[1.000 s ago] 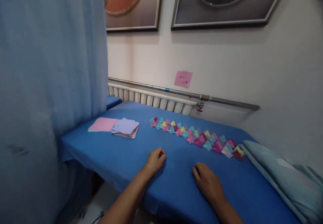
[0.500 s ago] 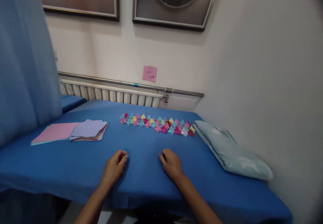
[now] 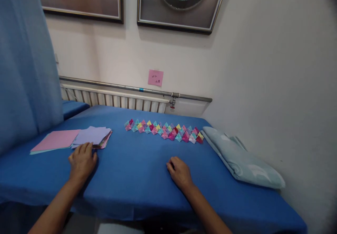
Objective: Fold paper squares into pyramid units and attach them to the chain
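While right hand [image 3: 180, 172] stays curled together | left hand [image 3: 82, 160] has reached purple paper [image 3: 92, 134] | left grip: can't tell

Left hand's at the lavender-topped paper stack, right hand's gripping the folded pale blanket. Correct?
Wrong on the right hand: the head view shows it over the blue sheet, apart from the folded pale blanket. The left hand is at the lavender-topped paper stack.

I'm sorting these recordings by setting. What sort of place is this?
Probably a treatment or massage room, though the view can't settle it: a blue-sheeted, bed-like surface, a folded pale cloth at its right end, and a hanging blue curtain at the left.
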{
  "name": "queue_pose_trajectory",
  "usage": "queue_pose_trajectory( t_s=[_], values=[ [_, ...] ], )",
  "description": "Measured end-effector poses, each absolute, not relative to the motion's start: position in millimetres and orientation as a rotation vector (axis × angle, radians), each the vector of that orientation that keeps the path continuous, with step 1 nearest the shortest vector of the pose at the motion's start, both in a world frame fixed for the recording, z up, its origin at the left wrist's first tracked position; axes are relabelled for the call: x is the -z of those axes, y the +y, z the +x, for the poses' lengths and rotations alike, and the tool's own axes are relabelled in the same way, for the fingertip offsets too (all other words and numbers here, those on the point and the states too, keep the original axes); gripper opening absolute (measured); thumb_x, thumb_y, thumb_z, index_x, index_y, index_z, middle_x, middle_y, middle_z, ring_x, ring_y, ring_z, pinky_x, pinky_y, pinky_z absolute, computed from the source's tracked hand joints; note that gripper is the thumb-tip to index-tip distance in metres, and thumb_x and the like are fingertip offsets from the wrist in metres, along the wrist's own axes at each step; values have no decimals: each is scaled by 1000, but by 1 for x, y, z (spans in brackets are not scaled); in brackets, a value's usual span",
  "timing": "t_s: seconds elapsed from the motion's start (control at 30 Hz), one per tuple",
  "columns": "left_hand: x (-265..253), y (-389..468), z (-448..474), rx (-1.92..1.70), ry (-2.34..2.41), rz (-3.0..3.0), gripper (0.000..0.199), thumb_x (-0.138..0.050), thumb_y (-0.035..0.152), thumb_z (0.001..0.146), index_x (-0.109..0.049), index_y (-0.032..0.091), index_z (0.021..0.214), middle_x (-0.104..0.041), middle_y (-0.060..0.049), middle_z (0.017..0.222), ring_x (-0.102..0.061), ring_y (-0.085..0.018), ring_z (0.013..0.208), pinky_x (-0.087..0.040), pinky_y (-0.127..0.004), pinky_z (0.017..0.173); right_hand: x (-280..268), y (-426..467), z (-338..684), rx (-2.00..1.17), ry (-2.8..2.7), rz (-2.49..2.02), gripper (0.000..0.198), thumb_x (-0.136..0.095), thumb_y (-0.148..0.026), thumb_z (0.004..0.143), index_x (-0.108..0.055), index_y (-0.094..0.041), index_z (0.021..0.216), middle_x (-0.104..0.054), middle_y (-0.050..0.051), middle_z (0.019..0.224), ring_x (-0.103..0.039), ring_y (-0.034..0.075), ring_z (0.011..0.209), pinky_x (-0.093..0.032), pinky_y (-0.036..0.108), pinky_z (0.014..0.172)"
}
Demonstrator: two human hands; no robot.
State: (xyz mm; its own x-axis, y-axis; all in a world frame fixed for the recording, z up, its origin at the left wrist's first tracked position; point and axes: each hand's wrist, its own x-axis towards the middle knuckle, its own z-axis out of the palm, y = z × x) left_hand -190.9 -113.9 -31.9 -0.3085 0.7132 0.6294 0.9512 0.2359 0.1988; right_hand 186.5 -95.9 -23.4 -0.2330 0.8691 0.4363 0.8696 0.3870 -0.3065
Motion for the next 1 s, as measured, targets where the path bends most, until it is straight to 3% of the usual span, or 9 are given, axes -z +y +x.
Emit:
queue_pose_trajectory(
  t_s=[0.27, 0.43, 0.6, 0.77, 0.93, 1.0],
  values=[
    [28, -99, -206, 772, -2070, -1636, 32, -38, 17, 89, -70, 16, 93, -69, -16, 107, -60, -31, 102, -33, -48, 92, 20, -96, 187, -31, -2137, -1456, 22, -42, -24, 85, -52, -20, 66, -60, 2, 69, -56, 16, 64, -36, 25, 60],
    [24, -97, -211, 705, -2086, -1588, 32, -46, 17, 86, -64, 17, 113, -64, -14, 120, -56, -28, 109, -34, -43, 91, 19, -92, 189, -76, -2134, -1412, 26, -39, -35, 86, -49, -22, 65, -59, 3, 66, -57, 17, 62, -38, 27, 59],
    [25, -94, -216, 692, -2096, -1613, 26, -45, 19, 88, -69, 21, 98, -69, -10, 109, -57, -28, 105, -33, -43, 90, 18, -91, 188, -112, -2137, -1437, 30, -37, -41, 85, -47, -24, 63, -61, 4, 66, -58, 19, 62, -39, 29, 58],
    [25, -91, -219, 694, -2117, -1650, 28, -47, 17, 86, -66, 21, 106, -68, -11, 113, -57, -27, 105, -33, -42, 89, 15, -94, 187, -119, -2134, -1443, 29, -37, -42, 84, -46, -24, 62, -61, 4, 65, -58, 19, 61, -40, 30, 57],
    [25, -88, -223, 651, -2151, -1687, 26, -43, 20, 90, -69, 19, 85, -71, -11, 94, -60, -27, 94, -33, -43, 87, 11, -94, 185, -124, -2132, -1451, 30, -37, -42, 83, -45, -25, 60, -61, 5, 64, -58, 19, 62, -40, 30, 57],
    [24, -87, -224, 646, -2167, -1677, 26, -42, 18, 89, -69, 18, 86, -70, -12, 94, -60, -28, 94, -34, -43, 86, 10, -94, 185, -137, -2136, -1464, 30, -36, -43, 82, -45, -25, 60, -61, 5, 64, -58, 20, 62, -40, 30, 57]
  ],
)
